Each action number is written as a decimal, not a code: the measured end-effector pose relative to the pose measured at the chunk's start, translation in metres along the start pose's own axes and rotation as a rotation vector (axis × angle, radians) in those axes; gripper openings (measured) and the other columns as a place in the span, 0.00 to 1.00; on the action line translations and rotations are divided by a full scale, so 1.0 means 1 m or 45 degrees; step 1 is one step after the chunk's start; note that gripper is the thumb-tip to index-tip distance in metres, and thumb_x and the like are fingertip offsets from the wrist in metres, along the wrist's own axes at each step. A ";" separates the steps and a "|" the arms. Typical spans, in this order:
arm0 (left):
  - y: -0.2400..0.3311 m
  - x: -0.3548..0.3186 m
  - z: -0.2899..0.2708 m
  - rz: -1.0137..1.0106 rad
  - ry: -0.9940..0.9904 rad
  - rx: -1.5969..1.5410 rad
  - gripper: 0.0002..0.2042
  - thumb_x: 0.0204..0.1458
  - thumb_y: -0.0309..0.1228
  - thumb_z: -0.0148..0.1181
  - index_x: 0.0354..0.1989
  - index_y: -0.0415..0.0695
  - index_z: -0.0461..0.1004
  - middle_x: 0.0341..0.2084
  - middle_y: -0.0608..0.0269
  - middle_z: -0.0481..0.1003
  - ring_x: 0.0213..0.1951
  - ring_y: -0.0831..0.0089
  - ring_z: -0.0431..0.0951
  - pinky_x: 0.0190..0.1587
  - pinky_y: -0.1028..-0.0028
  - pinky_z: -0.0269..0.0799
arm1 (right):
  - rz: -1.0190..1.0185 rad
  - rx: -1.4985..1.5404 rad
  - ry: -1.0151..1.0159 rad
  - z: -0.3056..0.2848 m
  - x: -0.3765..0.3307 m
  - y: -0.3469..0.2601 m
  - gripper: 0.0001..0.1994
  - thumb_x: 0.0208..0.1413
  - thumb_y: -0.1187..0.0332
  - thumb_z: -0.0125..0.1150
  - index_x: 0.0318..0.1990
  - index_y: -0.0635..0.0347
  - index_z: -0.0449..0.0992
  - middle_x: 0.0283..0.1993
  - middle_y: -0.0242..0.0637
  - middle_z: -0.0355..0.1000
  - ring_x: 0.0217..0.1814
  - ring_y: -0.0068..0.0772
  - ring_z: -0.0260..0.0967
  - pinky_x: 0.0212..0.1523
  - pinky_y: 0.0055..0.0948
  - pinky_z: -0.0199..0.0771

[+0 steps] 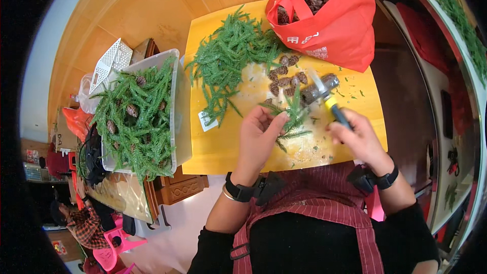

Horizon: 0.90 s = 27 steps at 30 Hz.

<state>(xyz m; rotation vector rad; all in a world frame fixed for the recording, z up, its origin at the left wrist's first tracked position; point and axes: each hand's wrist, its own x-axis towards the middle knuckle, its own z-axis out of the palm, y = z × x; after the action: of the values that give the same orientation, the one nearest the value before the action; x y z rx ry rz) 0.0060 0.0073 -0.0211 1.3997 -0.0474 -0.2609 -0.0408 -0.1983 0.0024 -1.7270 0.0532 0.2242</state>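
Observation:
My left hand point(262, 134) is closed, fingertips pinching a green pine sprig point(294, 116) above the yellow tabletop. My right hand point(357, 134) grips a hammer point(335, 109) by its dark handle with a yellow band. The hammer's blurred metal head point(318, 85) is at a dark, cylindrical block point(327, 82) lying on the table; I cannot tell whether they touch. Several brown pine cones point(282, 78) lie just beyond the block. Behind my left hand spreads a heap of loose green sprigs point(231, 45).
A red bag point(345, 30) full of pine cones stands at the table's far right. Left of the yellow table point(208, 147), a clear plastic bin point(175, 122) holds sprigs with cones. A white label point(208, 121) lies by the heap. Another person point(89, 226) is at the lower left.

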 end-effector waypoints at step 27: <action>0.013 -0.009 0.028 -0.212 -0.242 -0.679 0.14 0.48 0.19 0.53 0.44 0.39 0.63 0.38 0.59 0.69 0.39 0.72 0.72 0.44 0.72 0.70 | -0.899 -1.206 0.197 0.018 -0.005 -0.042 0.40 0.24 0.63 0.70 0.53 0.57 0.62 0.53 0.43 0.60 0.57 0.48 0.53 0.54 0.43 0.54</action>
<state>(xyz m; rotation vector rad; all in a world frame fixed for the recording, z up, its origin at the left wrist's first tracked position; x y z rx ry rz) -0.0061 -0.0158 -0.0029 0.8459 -0.0156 -0.5050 -0.0410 -0.1737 0.0416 -2.5639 -0.6332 -0.4894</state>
